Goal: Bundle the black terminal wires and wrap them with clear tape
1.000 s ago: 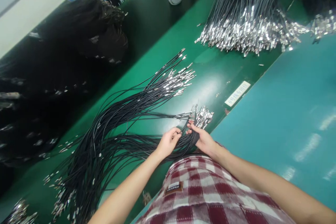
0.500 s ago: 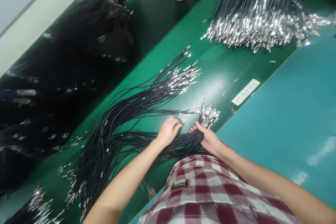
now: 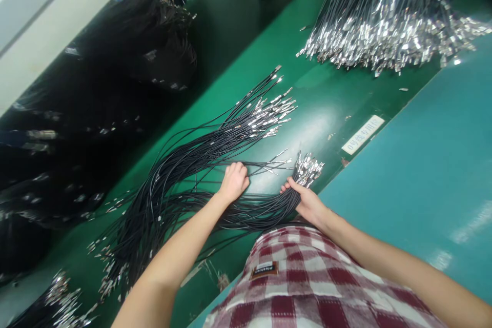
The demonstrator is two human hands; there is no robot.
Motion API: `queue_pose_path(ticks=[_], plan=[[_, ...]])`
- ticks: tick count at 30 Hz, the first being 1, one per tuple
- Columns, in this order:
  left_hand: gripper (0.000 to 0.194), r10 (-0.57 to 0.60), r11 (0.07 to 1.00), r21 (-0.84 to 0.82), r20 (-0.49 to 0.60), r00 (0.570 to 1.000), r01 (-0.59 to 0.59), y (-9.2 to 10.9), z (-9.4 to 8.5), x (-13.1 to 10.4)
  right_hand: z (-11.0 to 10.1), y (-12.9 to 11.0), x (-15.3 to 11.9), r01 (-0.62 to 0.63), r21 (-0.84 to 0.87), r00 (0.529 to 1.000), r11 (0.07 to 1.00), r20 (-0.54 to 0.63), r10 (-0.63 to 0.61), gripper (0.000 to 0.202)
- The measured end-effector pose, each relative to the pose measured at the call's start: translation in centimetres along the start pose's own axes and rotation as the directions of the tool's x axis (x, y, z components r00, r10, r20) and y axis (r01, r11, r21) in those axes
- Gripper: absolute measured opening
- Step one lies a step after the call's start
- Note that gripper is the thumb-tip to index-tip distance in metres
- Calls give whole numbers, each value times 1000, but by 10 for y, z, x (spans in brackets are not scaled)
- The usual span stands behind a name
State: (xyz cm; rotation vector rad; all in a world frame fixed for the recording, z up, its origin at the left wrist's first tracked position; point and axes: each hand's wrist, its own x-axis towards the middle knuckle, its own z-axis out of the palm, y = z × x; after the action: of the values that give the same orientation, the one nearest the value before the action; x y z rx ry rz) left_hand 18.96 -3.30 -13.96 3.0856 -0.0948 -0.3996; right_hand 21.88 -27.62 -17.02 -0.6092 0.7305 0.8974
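Note:
My right hand [image 3: 308, 205] is wrapped round a bundle of black wires [image 3: 274, 214], just below its silvery metal terminals [image 3: 308, 169], which fan out above my thumb. To its left, my left hand [image 3: 234, 180] is closed over a few thin black wires [image 3: 259, 164] whose terminals point toward the right-hand bundle. My left fingertips are partly hidden, curled under the hand. Beyond it lies a larger loose bunch of black wires [image 3: 188, 156], its bright terminals [image 3: 272, 113] spread on the green table.
A big heap of wires with metal ends [image 3: 384, 36] lies at the top right of the green table [image 3: 238, 82]. More dark wires [image 3: 115, 61] pile up at the left. A white label [image 3: 362, 135] sits near the blue-green edge surface [image 3: 423, 164]. A plaid garment [image 3: 307, 277] is in front.
My left hand has moved left and slightly away from my body, from beside the bundle onto the thin wires, whose ends have shifted. My right hand keeps its hold.

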Motion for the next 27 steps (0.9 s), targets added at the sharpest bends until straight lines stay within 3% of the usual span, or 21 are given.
queue_pose_path(ticks=[3,6,8,10,12,13,15,16,19,21,24,27], plan=[[13,-31,988,-150,38,999,37,3,-2,-8,-2,0,2,-3,-1,1000,1000,17,3,27],[20,-41,901,-430,53,998,60,13,-4,-17,-2,0,4,-5,25,1000,1000,2,5,24],[25,-72,783,-618,34,997,77,22,-8,-20,-2,0,6,-10,46,1000,999,-8,10,22],[29,-150,601,-794,3,989,94,28,-18,-18,-3,0,7,-10,65,1000,998,-4,11,23],[31,-260,422,-904,-55,964,62,29,-31,-9,-3,0,8,-8,80,1000,997,6,8,25],[31,-326,378,-925,-96,941,37,27,-38,-3,-3,0,8,-8,84,1000,996,8,7,25],[27,-428,426,-904,-155,890,47,22,-48,9,-2,-1,7,-7,88,1000,996,0,7,23],[26,-428,487,-869,-147,892,91,20,-50,14,-1,-1,6,-8,88,1000,996,-10,9,23],[25,-273,614,-767,14,962,185,20,-48,17,1,-1,5,-13,75,1000,997,-23,15,21],[27,-180,579,-801,57,982,153,25,-44,9,0,-1,5,-15,69,1000,998,-6,15,21],[32,-147,489,-866,32,989,101,37,-39,-13,-3,-1,7,-15,78,1000,997,8,14,23],[35,-150,522,-844,47,988,120,51,-34,-36,-5,-1,8,-13,86,999,996,31,11,24]])
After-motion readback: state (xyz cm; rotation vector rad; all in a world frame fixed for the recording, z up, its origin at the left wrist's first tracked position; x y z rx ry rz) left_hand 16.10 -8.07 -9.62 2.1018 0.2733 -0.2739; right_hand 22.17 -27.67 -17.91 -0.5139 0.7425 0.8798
